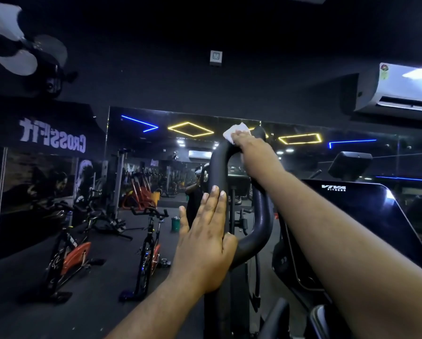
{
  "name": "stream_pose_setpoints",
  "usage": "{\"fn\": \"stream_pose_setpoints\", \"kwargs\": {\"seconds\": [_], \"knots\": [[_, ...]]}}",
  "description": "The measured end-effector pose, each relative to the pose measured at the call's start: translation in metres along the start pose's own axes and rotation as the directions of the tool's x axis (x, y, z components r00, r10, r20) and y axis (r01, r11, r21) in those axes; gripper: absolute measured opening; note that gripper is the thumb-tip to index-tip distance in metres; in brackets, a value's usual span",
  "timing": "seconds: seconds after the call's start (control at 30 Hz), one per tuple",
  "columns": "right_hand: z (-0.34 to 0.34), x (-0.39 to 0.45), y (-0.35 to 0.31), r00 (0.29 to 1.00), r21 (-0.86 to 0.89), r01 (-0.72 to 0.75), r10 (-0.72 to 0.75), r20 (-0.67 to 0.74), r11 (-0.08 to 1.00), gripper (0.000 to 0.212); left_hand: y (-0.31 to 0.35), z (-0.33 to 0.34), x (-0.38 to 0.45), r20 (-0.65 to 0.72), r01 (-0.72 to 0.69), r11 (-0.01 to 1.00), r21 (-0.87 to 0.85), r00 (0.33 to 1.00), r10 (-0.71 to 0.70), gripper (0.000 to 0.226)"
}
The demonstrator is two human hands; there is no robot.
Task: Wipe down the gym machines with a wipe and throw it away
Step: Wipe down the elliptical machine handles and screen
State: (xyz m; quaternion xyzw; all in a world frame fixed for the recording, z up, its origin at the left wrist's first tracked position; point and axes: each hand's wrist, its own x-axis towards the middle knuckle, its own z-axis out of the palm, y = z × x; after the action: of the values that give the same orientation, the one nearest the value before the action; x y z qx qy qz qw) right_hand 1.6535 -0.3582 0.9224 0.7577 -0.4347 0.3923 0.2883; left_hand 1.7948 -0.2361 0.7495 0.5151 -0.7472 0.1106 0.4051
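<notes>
A black looped handlebar (pixel 217 167) of a gym machine rises in the middle of the view. My right hand (pixel 247 145) reaches up to the top of the loop and holds a white wipe (pixel 234 132) pressed against the bar. My left hand (pixel 205 236) lies flat on the lower left side of the loop, fingers straight and pointing up, thumb spread to the left.
The machine's dark console (pixel 366 211) with a white logo stands to the right. A wall mirror (pixel 58 192) ahead reflects spin bikes (pixel 68 253) and a green bin (pixel 175 223). An air conditioner (pixel 400 89) hangs at upper right, a fan (pixel 26 50) at upper left.
</notes>
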Motion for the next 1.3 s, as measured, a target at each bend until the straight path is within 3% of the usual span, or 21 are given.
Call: {"fn": "stream_pose_setpoints", "kwargs": {"seconds": [0.07,0.2,0.27,0.33,0.37,0.43,0.5,0.53,0.63,0.77,0.9,1.03,1.1,1.17,1.3], "knots": [[0.004,-0.003,-0.016,0.999,0.019,0.033,-0.033,0.037,0.999,0.074,0.000,0.000,0.000,-0.002,0.006,1.000,0.003,1.000,-0.006,0.077],[0.002,-0.026,-0.021,0.947,0.013,0.281,-0.279,0.157,0.960,0.074,0.001,0.001,-0.001,-0.008,0.005,1.000,-0.001,1.000,-0.005,0.077],[-0.007,-0.041,-0.011,0.893,0.096,0.424,-0.433,0.123,0.901,0.071,0.002,0.002,-0.001,-0.008,0.003,1.000,-0.007,1.000,-0.003,0.077],[-0.013,-0.046,0.001,0.855,0.023,0.515,-0.516,0.054,0.857,0.069,0.002,0.002,-0.001,-0.008,-0.003,1.000,-0.020,1.000,0.003,0.077],[-0.012,-0.043,0.010,0.875,-0.030,0.484,-0.484,-0.015,0.875,0.066,0.001,0.002,-0.001,-0.010,-0.004,1.000,-0.024,1.000,0.004,0.077],[-0.017,-0.030,0.020,0.964,-0.007,0.215,-0.214,-0.156,0.977,0.055,0.000,0.002,-0.001,-0.004,-0.001,1.000,-0.026,1.000,0.001,0.076],[-0.020,-0.018,0.019,0.990,0.024,-0.044,0.046,-0.134,0.999,0.042,0.000,0.002,-0.001,-0.013,-0.001,1.000,-0.030,1.000,0.000,0.076],[-0.021,-0.016,0.013,0.991,-0.026,-0.097,0.094,-0.094,0.995,0.037,0.000,0.002,-0.001,-0.014,0.001,0.999,-0.033,1.000,-0.001,0.076],[-0.020,-0.015,-0.001,0.996,-0.173,-0.074,0.065,-0.053,0.982,0.030,0.000,0.002,-0.001,-0.012,0.003,0.999,-0.038,1.000,-0.003,0.077],[-0.020,-0.020,-0.001,0.999,-0.215,0.009,-0.016,-0.035,0.977,0.043,0.000,0.003,-0.001,-0.015,0.000,0.999,-0.040,1.000,0.000,0.077],[-0.015,-0.038,-0.024,0.986,-0.043,0.150,-0.147,0.079,0.988,0.052,0.000,0.003,0.000,-0.014,0.005,0.999,-0.042,1.000,-0.005,0.077],[-0.014,-0.054,-0.015,0.975,0.109,0.220,-0.220,-0.010,0.969,0.049,-0.001,0.004,0.000,-0.013,0.000,0.999,-0.036,1.000,0.000,0.077],[-0.020,-0.051,-0.003,0.976,0.142,0.185,-0.165,-0.143,0.972,0.046,-0.001,0.005,0.000,-0.017,-0.007,0.998,-0.054,1.000,0.006,0.077],[-0.026,-0.037,0.004,0.964,0.191,0.074,-0.021,-0.264,0.979,0.048,-0.002,0.004,0.002,-0.020,-0.012,0.998,-0.067,1.000,0.011,0.077],[-0.016,0.000,-0.001,0.992,0.032,-0.085,0.088,-0.091,0.996,0.034,-0.003,0.003,0.001,-0.037,-0.021,0.998,-0.054,0.999,0.019,0.076]]}}
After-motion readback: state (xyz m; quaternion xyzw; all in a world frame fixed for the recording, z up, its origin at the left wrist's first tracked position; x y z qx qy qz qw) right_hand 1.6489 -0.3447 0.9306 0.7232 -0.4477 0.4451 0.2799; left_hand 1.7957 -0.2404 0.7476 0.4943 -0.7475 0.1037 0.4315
